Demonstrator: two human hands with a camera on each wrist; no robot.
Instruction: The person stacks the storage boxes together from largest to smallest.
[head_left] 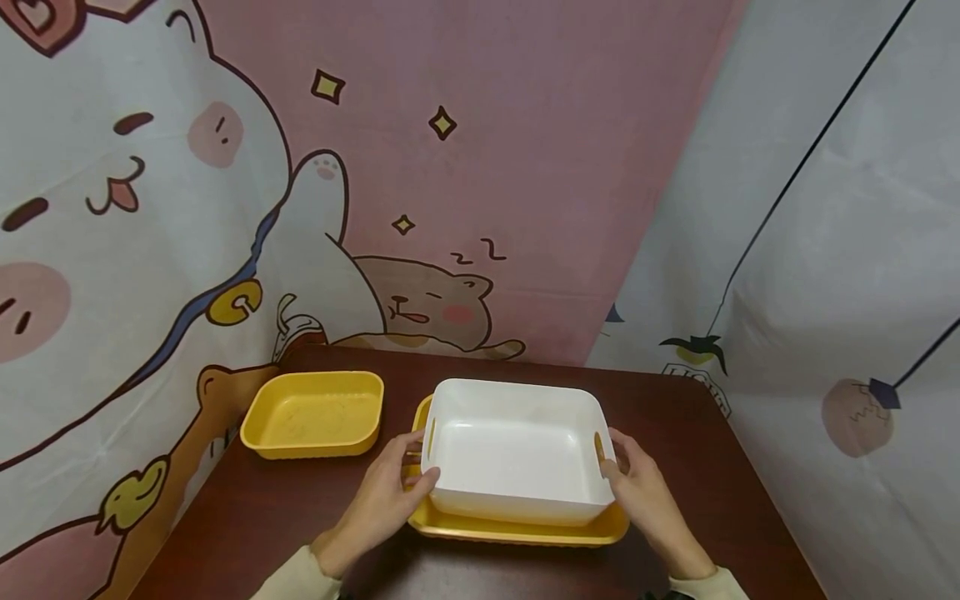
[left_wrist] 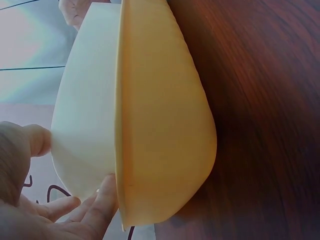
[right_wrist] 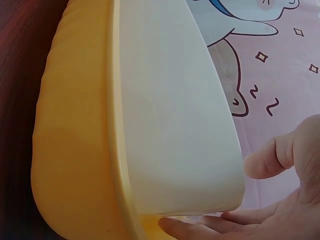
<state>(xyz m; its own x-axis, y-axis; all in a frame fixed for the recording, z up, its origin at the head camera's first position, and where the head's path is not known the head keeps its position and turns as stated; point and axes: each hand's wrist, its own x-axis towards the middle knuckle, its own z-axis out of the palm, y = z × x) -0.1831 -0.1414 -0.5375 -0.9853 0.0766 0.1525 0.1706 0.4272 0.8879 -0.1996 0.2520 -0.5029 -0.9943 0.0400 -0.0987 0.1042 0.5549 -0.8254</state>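
Observation:
A white rectangular bin (head_left: 517, 446) with slotted handles sits partly inside a larger yellow tray (head_left: 517, 533). My left hand (head_left: 386, 487) grips the bin's left end, thumb at the rim and fingers against the outer wall. At the opposite end my right hand (head_left: 641, 487) holds it the same way, thumb near the handle slot. The left wrist view shows the white wall (left_wrist: 87, 105) rising above the tray's rim, with the left fingertips close to that rim. In the right wrist view, fingers (right_wrist: 195, 230) reach under the handle end, between bin and tray.
A smaller yellow tray (head_left: 315, 412) stands at the back left of the dark brown table (head_left: 675, 433). Behind the table hangs a printed cloth (head_left: 525, 167) with cartoon animals, and it continues along both sides.

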